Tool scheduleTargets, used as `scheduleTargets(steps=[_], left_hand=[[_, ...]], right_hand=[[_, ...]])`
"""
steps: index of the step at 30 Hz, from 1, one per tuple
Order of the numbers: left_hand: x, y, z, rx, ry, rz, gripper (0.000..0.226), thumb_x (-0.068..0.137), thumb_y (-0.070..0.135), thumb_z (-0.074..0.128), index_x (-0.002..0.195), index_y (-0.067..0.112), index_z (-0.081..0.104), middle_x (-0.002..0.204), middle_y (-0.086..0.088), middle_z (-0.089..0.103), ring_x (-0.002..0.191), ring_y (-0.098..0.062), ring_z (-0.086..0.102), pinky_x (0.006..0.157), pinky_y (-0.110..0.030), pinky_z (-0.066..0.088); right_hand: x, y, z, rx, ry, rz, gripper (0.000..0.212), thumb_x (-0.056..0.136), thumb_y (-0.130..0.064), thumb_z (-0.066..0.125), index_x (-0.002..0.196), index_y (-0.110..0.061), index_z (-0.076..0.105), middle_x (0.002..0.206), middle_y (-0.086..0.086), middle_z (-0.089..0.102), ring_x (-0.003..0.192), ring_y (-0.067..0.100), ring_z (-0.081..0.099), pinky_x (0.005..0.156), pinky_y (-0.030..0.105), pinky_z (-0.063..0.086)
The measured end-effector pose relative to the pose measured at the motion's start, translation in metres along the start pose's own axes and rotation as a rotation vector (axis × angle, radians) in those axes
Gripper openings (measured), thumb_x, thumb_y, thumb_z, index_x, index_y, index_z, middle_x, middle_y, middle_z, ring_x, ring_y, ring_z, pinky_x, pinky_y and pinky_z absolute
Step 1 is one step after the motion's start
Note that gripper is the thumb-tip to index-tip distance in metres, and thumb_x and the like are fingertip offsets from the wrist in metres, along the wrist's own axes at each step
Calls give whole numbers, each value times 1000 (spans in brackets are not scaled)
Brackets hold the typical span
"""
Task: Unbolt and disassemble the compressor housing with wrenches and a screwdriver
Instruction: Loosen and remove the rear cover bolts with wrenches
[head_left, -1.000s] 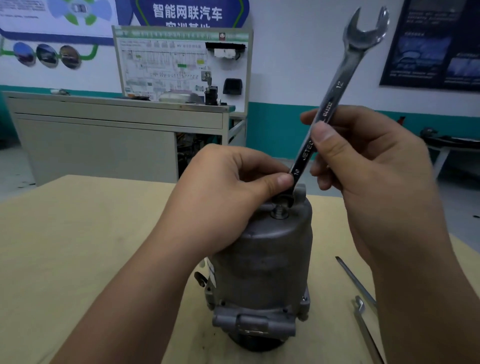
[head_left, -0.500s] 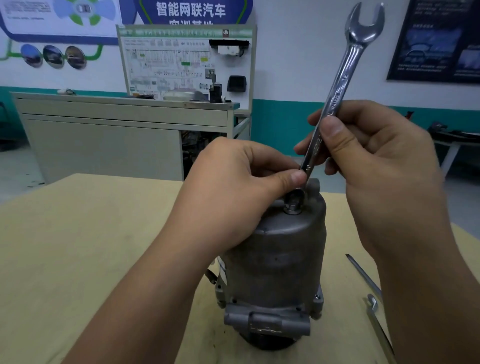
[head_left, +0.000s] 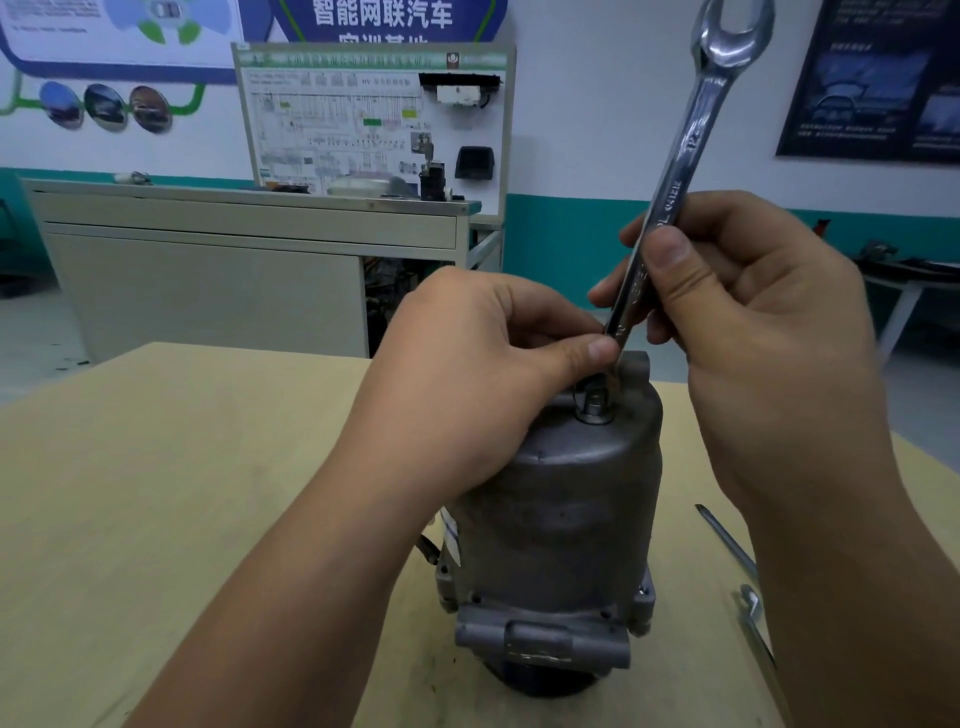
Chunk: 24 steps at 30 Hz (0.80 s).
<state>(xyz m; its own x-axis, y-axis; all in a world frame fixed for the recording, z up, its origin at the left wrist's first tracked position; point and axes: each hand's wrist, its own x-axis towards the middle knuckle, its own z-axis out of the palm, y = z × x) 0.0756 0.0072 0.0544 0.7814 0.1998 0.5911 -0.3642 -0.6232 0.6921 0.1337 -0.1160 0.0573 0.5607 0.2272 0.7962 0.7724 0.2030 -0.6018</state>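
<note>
Compressor housing (head_left: 561, 509): grey cast metal, domed top, standing upright on the tan worktop (head_left: 182, 467), centre of the head view and slightly right. A flanged base with lugs faces the camera, with a dark round part under it.

Head view, hands:
- Left hand (head_left: 467, 379) lies over the upper left shoulder of the housing, forearm coming in from lower left. Its fingers are curled, and the thumb tip presses the lower end of the wrench (head_left: 691, 119), pinching it against the fingers behind, just above the bolt (head_left: 596, 408).
- Right hand (head_left: 753, 332) is above and to the right of the housing top, not touching the casting. It grips the wrench mid-shaft, thumb flat on the near face and fingers wrapped behind.
- The wrench stands steeply, leaning right. Its open-end head is up at the top edge of the view, and a "12" is stamped on the shank. The lower end meets the bolt on the housing's crown; the exact seating is hidden by the thumb.

Head view, surroundings:
- Right of the housing, on the worktop, a thin metal shaft (head_left: 727, 543) and a second tool (head_left: 753, 623) with a hooked end both run partly under the right forearm.
- Behind stand a grey cabinet (head_left: 208, 270) and on it a wiring training board (head_left: 363, 114).
</note>
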Motion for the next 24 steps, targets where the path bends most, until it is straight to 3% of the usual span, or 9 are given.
scheduleTargets(steps=[7,10,12,14,17,20,24], left_hand=[[0,-1,0,-18,-4,-10,5,73,32,75,70,36,72,68,24,69,67,9,64,64,-16,52],[0,-2,1,-50,-18,-25,7,74,30,75,70,35,72,67,22,70,65,8,65,68,-22,52],[0,-2,1,-72,-31,-31,8,75,27,74,71,34,73,69,23,70,67,8,65,71,-22,51],[0,-1,1,-73,-44,-34,7,76,26,74,74,33,73,70,20,71,68,7,66,71,-22,51],[-1,0,1,-105,-44,-55,4,73,32,73,73,30,70,66,12,72,65,1,68,68,-29,52],[-2,0,0,-101,-22,-59,16,71,41,70,70,25,68,63,9,71,58,1,63,60,-26,45],[-1,0,0,-59,-3,-79,16,75,39,69,70,24,70,62,9,70,56,-1,61,60,-27,47]], right_hand=[[0,-3,-2,-71,-45,16,12,93,-11,53,87,-22,56,79,-5,70,65,0,65,60,8,47],[-1,-5,-3,-194,-31,-33,11,91,-15,59,84,-23,55,78,-9,70,68,9,68,63,25,55],[-3,-6,-2,-270,24,-84,10,89,-17,62,82,-18,54,74,-5,70,66,14,68,62,40,54],[-5,-6,0,-304,65,-105,14,86,-19,63,79,-14,52,68,-1,68,63,17,68,59,45,52],[-5,-8,1,-258,52,-86,13,86,-15,64,79,-10,54,67,6,67,61,15,67,55,37,54],[-3,-12,0,-55,-36,10,8,87,-9,61,82,-14,62,75,2,69,56,3,62,52,15,50],[1,-10,-9,40,-167,88,17,81,-28,51,88,-24,66,72,-1,70,56,5,54,60,17,51]])
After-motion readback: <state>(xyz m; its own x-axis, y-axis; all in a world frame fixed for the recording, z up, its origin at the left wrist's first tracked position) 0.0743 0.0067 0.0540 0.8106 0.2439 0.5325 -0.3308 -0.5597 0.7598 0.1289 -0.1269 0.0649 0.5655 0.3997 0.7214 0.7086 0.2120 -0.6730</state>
